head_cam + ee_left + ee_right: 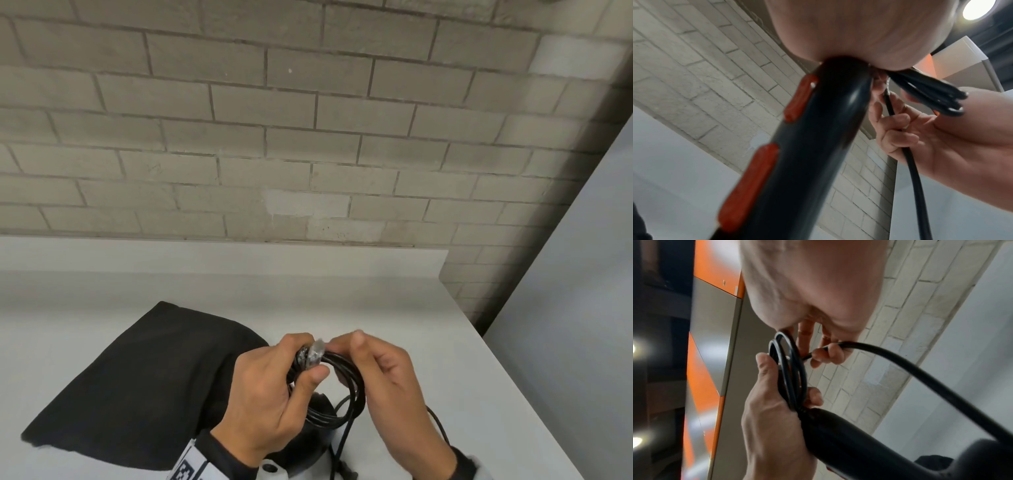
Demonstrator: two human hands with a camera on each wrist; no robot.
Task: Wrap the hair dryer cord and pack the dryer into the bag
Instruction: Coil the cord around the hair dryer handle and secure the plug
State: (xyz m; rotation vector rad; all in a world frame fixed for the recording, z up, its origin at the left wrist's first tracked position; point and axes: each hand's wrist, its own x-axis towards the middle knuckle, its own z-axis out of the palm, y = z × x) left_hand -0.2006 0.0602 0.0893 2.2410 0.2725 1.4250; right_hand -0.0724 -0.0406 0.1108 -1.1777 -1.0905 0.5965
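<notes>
Hiding most of the dryer (317, 442), hands grip cord (346, 394).

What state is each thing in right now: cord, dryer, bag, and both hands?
Cord: partly coiled into loops by the dryer's handle end, a loose length trailing free.
Hair dryer: held off the table by its handle, not in the bag.
Bag: lying flat on the table, nothing visibly packed.
Left hand: grips the handle end and the coiled loops.
Right hand: fingers pinch the loose cord beside the coil.
</notes>
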